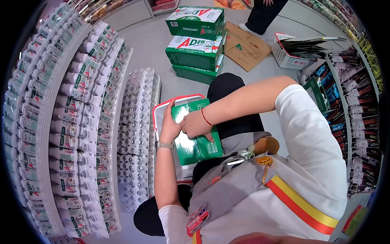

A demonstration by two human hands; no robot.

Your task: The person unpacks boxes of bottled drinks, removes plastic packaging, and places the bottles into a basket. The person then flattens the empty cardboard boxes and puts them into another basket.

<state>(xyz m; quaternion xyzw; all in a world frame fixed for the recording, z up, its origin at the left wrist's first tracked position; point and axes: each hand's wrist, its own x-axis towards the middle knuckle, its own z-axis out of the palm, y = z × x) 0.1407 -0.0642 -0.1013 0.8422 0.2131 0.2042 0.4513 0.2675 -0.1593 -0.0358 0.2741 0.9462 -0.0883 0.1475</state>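
Observation:
A green carton [207,144] with white printing lies tilted over a white basket [159,116] with a red rim, in front of my bent knees. My left hand [170,124], with a band at the wrist, grips the carton along its left edge. Pressed to the upper face of the carton is my right hand [195,123], a red string around its wrist. Its fingers are curled against the carton near my left hand, and the thumb points down across the green surface. What the right fingertips pinch is hidden.
Shelves of white bottles [69,146] rise on the left, beside bottle packs [134,134]. Green cartons [193,53] are stacked ahead, near flattened cardboard [245,46] and a full white basket [286,55]. A person's leg [264,16] stands beyond. Packaged goods [361,118] line the right.

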